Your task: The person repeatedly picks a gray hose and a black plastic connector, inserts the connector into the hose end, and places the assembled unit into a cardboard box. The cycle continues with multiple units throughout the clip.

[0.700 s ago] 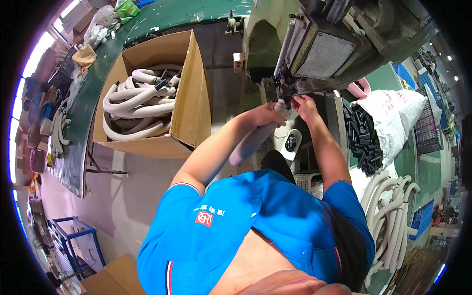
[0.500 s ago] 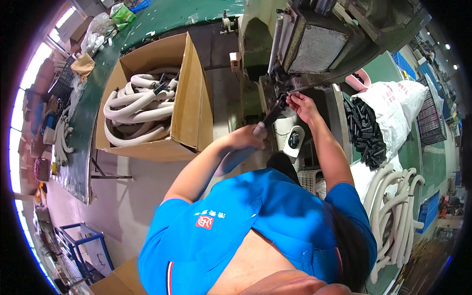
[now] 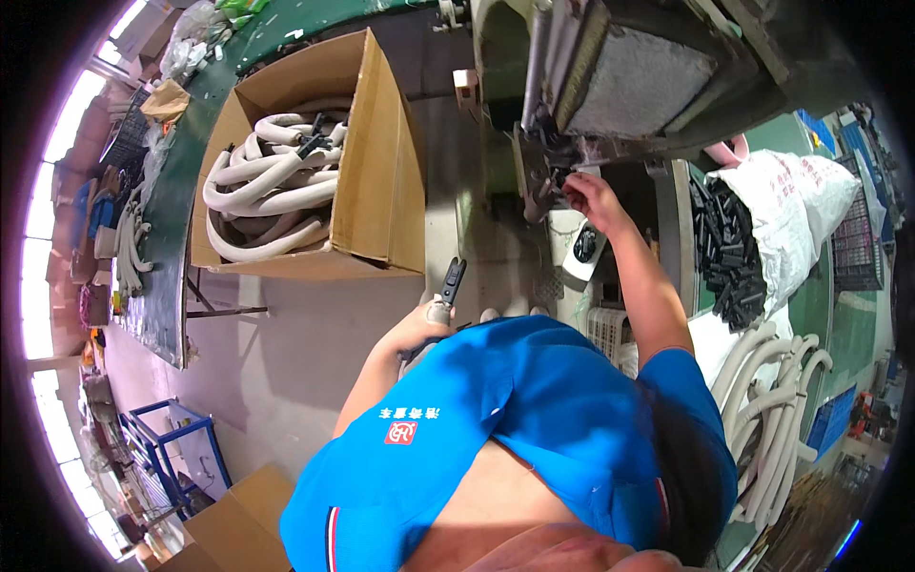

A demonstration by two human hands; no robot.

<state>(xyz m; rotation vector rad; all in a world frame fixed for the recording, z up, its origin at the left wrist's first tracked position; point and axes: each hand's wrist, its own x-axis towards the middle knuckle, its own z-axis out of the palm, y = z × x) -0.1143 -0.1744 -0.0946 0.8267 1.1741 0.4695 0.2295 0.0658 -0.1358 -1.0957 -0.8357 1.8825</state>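
My left hand (image 3: 419, 329) is closed around a pale grey tube (image 3: 438, 313) in front of my body. A black plastic fitting (image 3: 452, 282) sticks up from the tube's end; my shirt hides part of the rest. At the machine (image 3: 634, 81), my right hand (image 3: 593, 196) has its fingers curled together beside the dark metal tooling (image 3: 545, 186). Whatever those fingers may hold is too small to make out. Just below that hand stands a white container (image 3: 578, 270) with black parts (image 3: 585, 246) in it.
A cardboard box (image 3: 396, 181) full of coiled pale tubes (image 3: 253, 191) stands at left, beside a green table (image 3: 172, 286). On the right are a heap of black plastic pieces (image 3: 729, 253), a white sack (image 3: 786, 205) and a bundle of pale tubes (image 3: 767, 419). A blue frame cart (image 3: 181, 439) is at lower left.
My left hand has pulled back from the machine toward my body, bringing the tube and its black fitting along. The right hand stays by the tooling. The view has shifted slightly.
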